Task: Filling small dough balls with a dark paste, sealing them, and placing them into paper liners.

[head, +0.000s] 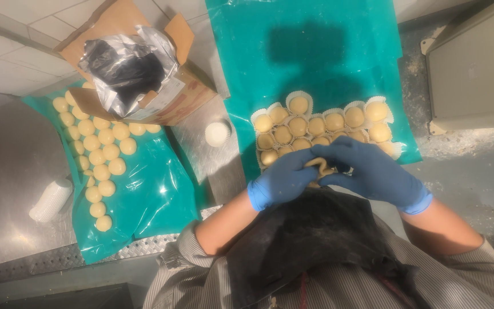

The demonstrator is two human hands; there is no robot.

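Both my hands wear blue gloves and meet at the near edge of a teal sheet (315, 51). My left hand (281, 180) and my right hand (375, 171) pinch one pale round sweet (315, 163) between their fingertips. Just beyond them lie rows of the same pale balls in white paper cups (321, 126), packed side by side. Whether the held ball sits in a cup is hidden by my fingers.
To the left, a second teal sheet (150, 194) carries several bare pale balls (101, 151). An open cardboard box (161, 97) with a silver bag stands behind it. Stacks of white paper cups (218, 133) (51, 200) lie on the steel counter. A grey container (475, 74) sits at right.
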